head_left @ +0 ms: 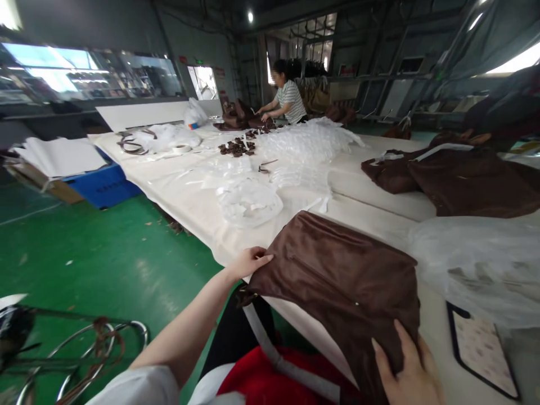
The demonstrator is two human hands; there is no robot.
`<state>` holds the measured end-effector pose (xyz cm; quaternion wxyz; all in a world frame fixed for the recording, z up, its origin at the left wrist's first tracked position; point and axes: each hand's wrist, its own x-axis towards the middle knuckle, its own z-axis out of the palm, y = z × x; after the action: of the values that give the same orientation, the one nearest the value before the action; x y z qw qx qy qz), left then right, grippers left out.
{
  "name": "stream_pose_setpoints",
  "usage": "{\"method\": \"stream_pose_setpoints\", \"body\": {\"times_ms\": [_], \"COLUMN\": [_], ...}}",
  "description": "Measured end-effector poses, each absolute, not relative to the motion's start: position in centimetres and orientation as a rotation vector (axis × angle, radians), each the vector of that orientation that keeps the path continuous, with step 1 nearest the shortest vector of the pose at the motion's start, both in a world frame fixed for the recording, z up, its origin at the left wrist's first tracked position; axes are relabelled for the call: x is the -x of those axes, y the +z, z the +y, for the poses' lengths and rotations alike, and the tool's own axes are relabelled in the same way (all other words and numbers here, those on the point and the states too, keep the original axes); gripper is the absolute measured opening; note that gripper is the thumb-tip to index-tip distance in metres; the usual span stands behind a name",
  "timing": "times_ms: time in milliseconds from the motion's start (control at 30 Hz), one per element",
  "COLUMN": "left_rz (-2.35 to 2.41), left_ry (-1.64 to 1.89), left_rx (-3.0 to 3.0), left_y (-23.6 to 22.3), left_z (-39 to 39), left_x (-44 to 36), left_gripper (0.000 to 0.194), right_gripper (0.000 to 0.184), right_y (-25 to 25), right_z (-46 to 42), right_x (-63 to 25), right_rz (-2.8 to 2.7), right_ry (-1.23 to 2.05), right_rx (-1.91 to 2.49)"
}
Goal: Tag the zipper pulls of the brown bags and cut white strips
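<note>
Left of the phone point(483, 350), the brown bag point(337, 259) looks soft, light and best held by its edges, the left hand point(248, 263) pinching one, the right hand point(410, 368) spread half open against it

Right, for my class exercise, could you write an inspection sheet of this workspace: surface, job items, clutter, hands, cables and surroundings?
Surface: long table with a pale covering.
Job items: brown leather-like piece at the near edge, partly overhanging it.
Clutter: heaped clear plastic, small brown pieces, a patterned phone or case at right, larger brown goods beyond it.
Hands: left hand grips the piece's left edge; right hand rests on its near right part, fingers spread.
Cables: nothing seen that is clearly a cable.
Surroundings: green floor, blue crate, another person farther along the table.
</note>
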<state>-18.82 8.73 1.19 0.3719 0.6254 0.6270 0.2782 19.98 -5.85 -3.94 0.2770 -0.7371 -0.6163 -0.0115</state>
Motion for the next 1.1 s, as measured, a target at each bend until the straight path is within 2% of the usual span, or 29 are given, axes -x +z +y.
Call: {"method": "stream_pose_setpoints", "body": {"times_ms": [200,367,467,600,700,733,800,867,933,1000,1100], "left_rz": [1.390,0.959,0.842,0.745,0.619,0.584,0.600,0.745,0.715,0.665,0.736], "left_ry": [0.709,0.867,0.992,1.286,1.121,1.008,0.804,0.573,0.213,0.232,0.525], "left_rx": [-1.664,-1.408,-1.268,-1.405,-1.715,-1.827,-2.045,-2.134,-2.022,-2.058,-2.288], "left_y": [3.3,7.8,13.6,24.3,29.3,29.4,27.2,22.9,18.2,14.7,11.7], "left_z": [9.1,8.7,8.5,8.8,9.7,10.1,11.1,12.0,12.5,12.5,12.2], "left_x": [16.6,14.5,13.2,11.2,8.1,6.7,3.4,0.4,-1.4,-1.7,0.0], "left_gripper": [0.057,0.056,0.053,0.042,0.043,0.046,0.047,0.051,0.051,0.045,0.043], "right_gripper": [0.069,0.057,0.053,0.053,0.047,0.045,0.054,0.069,0.074,0.071,0.065], "right_y": [-4.6,-4.8,-3.7,-1.1,0.9,1.4,2.0,2.0,1.3,0.0,-2.1], "right_z": [-5.4,-4.7,-3.4,-0.2,1.8,2.1,2.4,2.3,1.8,1.0,-0.9], "right_x": [-20.0,-21.0,-19.5,-14.2,-11.3,-11.0,-11.6,-13.4,-15.8,-18.4,-21.8], "right_rz": [-1.597,-1.436,-1.413,-1.607,-1.559,-1.452,-1.154,-0.873,-0.690,-0.613,-0.690], "right_ry": [0.030,0.225,0.316,0.564,0.809,0.910,1.137,1.306,1.330,1.257,1.059], "right_rx": [1.955,1.927,1.794,1.417,1.279,1.259,1.188,1.070,1.063,1.267,1.661]}}
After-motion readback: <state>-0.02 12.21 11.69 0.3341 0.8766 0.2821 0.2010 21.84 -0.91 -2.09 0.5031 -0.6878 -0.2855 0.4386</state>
